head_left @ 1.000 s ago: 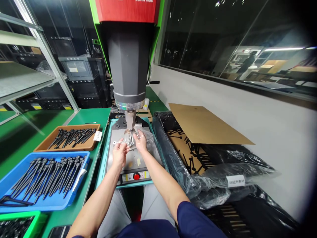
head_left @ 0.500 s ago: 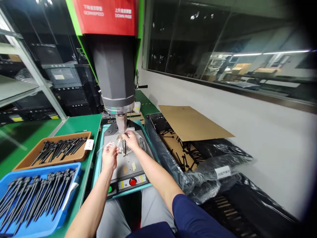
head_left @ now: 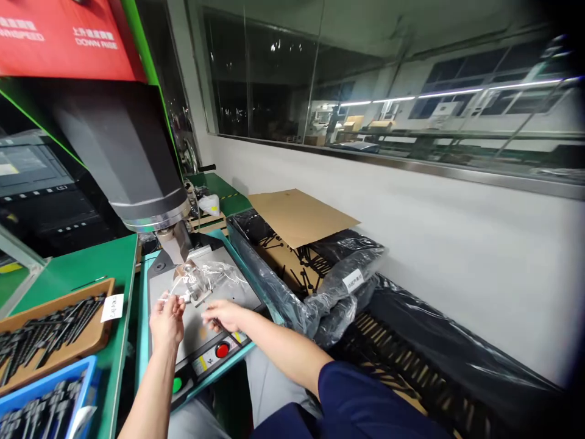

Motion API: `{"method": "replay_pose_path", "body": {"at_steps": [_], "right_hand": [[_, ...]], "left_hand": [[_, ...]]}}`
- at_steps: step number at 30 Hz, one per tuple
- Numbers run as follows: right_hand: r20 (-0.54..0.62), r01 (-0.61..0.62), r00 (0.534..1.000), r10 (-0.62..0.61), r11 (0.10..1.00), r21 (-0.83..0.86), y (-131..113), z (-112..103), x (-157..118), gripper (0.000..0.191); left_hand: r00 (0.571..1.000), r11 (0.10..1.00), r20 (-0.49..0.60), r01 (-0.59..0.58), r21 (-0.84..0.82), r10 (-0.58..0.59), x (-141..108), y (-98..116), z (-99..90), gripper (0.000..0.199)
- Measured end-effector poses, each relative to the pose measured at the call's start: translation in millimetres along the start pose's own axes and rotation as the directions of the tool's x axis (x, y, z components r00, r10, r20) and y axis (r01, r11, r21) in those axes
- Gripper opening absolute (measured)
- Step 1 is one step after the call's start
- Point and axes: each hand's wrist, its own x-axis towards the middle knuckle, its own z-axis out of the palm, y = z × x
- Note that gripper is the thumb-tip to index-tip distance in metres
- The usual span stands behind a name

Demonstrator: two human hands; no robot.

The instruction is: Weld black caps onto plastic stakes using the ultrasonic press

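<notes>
My left hand (head_left: 167,320) is closed in a pinch on a piece of clear plastic film, its fingers at the film's near edge. Clear plastic (head_left: 219,274) lies crumpled around the fixture, below the metal horn (head_left: 173,245) of the press. My right hand (head_left: 226,315) is curled over the near part of the metal base plate (head_left: 249,291), apart from the fixture. A thin black rod-like part (head_left: 233,336) sticks out beneath its fingers, pointing toward the red button (head_left: 222,349); its other end is hidden by the hand.
The grey press head (head_left: 123,152) hangs above the plate. On the left, an orange tray (head_left: 107,329) and a blue tray (head_left: 89,390) hold black rod-like parts. At right, a plastic-lined box (head_left: 283,292) holds more, beneath a cardboard sheet (head_left: 301,216). A green button (head_left: 177,385) sits in front.
My view has swung to the right. My right hand has pulled back from under the horn toward the front of the plate, with the black rod. My left hand still pinches clear film.
</notes>
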Motion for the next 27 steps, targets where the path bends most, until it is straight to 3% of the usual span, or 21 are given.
{"method": "replay_pose_path", "body": {"at_steps": [4,6,8,11,13,15,18,27], "right_hand": [[0.078,-0.001,0.997,-0.001,1.000,0.021,12,1,-29,0.025],[0.120,-0.008,0.993,0.004,0.999,0.039,12,2,-37,0.033],[0.151,0.058,0.986,-0.068,0.996,0.075,9,5,-44,0.046],[0.157,0.235,0.954,-0.256,0.962,0.140,1,12,-56,0.049],[0.176,0.276,0.937,-0.300,0.949,0.150,-2,20,-63,0.047],[0.208,0.283,0.928,-0.311,0.947,0.151,-2,30,-69,0.046],[0.226,0.291,0.921,-0.317,0.946,0.143,2,42,-76,0.046],[0.221,0.254,0.942,-0.251,0.967,0.016,6,63,-91,0.052]], "left_hand": [[0.968,0.972,0.096,0.225,0.066,-0.231,-16,4,-14.6,0.015],[0.914,0.923,0.144,0.363,0.132,-0.380,-35,6,-28.2,0.020],[0.893,0.890,0.146,0.386,0.243,-0.427,-60,6,-41.8,0.029],[0.939,0.890,0.235,0.130,0.437,-0.252,-100,4,-54.0,0.045],[0.921,0.862,0.368,-0.081,0.500,-0.127,-120,2,-55.7,0.046],[0.889,0.836,0.453,-0.200,0.511,-0.064,-132,1,-55.3,0.042],[0.894,0.818,0.448,-0.258,0.515,-0.001,-139,1,-56.6,0.036],[0.931,0.773,0.361,-0.265,0.576,0.051,-142,4,-68.5,0.034]]}}
